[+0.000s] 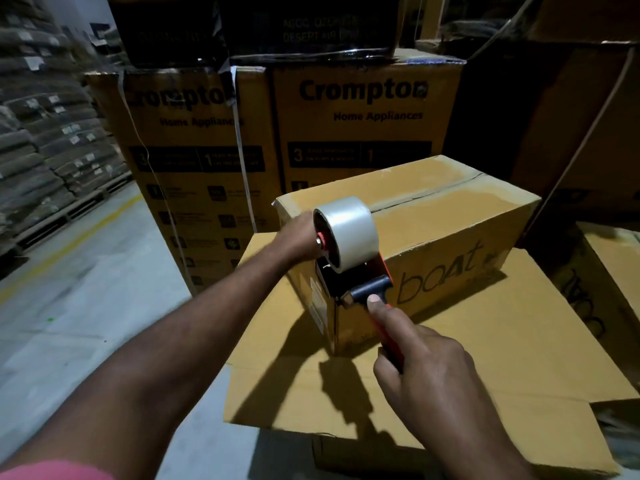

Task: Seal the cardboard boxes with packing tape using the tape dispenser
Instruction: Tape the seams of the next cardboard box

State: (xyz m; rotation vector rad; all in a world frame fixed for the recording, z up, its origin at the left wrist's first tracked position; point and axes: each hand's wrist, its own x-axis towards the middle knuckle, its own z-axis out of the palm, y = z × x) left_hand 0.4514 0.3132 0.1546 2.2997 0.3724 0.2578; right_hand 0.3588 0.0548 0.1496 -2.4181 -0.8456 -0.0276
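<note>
A small cardboard box (446, 233) printed "boat" lies on top of a larger flat cardboard box (485, 358). Its top flaps meet in a seam running away from me. My right hand (426, 372) grips the red handle of a tape dispenser (360, 282), thumb pressed on its black part. The dispenser carries a roll of clear tape (349, 233) and sits against the near left end of the small box. My left hand (299, 237) rests on the box's top left corner, partly hidden behind the roll.
Tall "Crompton" cartons (360, 126) stand stacked just behind the boxes. Another cardboard box (609, 271) sits at the right edge. Stacked sacks on pallets (45, 133) line the far left, beyond a grey floor (86, 289) with a yellow line.
</note>
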